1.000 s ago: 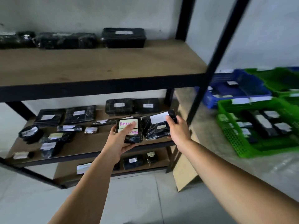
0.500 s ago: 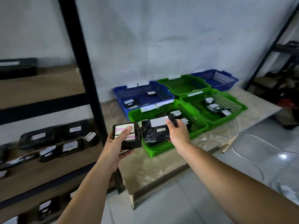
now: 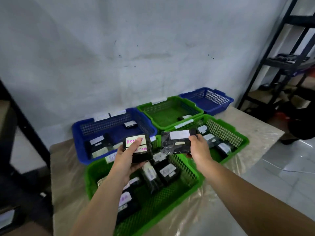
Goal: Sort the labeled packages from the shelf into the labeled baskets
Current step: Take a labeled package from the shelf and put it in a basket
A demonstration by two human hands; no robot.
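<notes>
black box (image 3: pixel 138 151): gripped by left hand (image 3: pixel 127 158), thumb across its label
black pouch (image 3: pixel 177 142): pinched by right hand (image 3: pixel 199 148)
green basket (image 3: pixel 187 188): under both hands

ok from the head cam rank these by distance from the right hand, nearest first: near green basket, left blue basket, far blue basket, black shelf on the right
Measured from the right hand:
1. Near green basket, right under the hand.
2. Left blue basket, across to the left, behind the near green one.
3. Far blue basket, back right corner of the table by the wall.
4. Black shelf, off the table, far right.
</notes>
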